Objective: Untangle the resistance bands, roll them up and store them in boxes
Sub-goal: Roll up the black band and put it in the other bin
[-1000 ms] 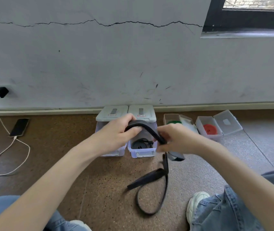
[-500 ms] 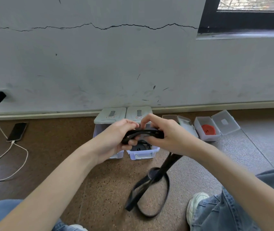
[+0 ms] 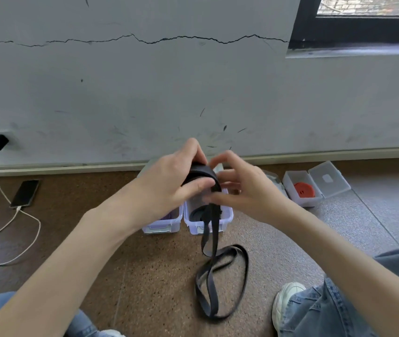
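Two boxes [image 3: 208, 221] stand side by side before the wall [image 3: 193, 93] — a band [image 3: 218, 276] trails in front, perhaps from inside the right one; a phone [image 3: 24, 193] lies far left.
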Demonstrator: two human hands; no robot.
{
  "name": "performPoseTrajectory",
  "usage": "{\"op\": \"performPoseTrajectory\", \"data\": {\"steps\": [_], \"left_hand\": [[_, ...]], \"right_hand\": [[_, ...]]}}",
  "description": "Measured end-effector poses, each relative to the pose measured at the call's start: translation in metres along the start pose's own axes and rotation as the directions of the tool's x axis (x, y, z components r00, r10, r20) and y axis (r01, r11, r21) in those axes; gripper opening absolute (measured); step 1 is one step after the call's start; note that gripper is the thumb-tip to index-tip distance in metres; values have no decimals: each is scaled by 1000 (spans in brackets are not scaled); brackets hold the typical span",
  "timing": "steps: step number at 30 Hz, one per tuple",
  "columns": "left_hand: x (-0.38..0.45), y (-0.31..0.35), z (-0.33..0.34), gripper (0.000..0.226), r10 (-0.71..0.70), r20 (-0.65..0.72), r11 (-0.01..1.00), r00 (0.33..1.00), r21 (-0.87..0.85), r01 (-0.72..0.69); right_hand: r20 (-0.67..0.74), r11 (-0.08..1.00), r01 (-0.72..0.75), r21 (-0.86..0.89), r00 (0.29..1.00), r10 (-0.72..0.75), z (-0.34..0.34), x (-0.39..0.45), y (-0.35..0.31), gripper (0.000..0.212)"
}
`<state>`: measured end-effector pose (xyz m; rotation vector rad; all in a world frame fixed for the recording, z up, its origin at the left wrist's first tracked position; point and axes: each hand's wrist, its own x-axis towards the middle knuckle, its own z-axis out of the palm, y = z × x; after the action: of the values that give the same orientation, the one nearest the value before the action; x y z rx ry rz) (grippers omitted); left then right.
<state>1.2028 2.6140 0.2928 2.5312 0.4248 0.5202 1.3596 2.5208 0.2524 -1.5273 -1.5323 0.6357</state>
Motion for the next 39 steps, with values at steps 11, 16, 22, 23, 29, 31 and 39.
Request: {"op": "performPoseTrajectory", "data": {"steps": [11,16,22,23,29,31,39], "left_hand": [[3,5,-4,23,140,-125,984,982,130,-124],[5,-6,18,16,-172,33,925,985,-338,173],[-4,-12,29,33,-297,271,703,916,-587,402],[-5,-14,27,36,-291,288,702,912,-584,408],[-8,-27,5,35,-271,321,755,907,-514,407],[-7,-28,7,32,-284,369,761,885,-475,442],[-4,-37,17,19,-354,286,434,891,-793,427]], "right_hand": [[-77,998,47,45,996,-43,-1,3,-7,41],[-129,994,69,83,990,-58,-1,1,-7,37],[-66,905,190,-382,970,-232,0,0,-5,23],[-73,911,197,-362,968,-239,-1,0,-6,21],[-9,892,232,-389,967,-256,-8,-2,-7,16],[14,873,260,-412,960,-279,-3,-4,-8,14],[-209,951,155,-268,954,-214,8,-3,-5,29]]}}
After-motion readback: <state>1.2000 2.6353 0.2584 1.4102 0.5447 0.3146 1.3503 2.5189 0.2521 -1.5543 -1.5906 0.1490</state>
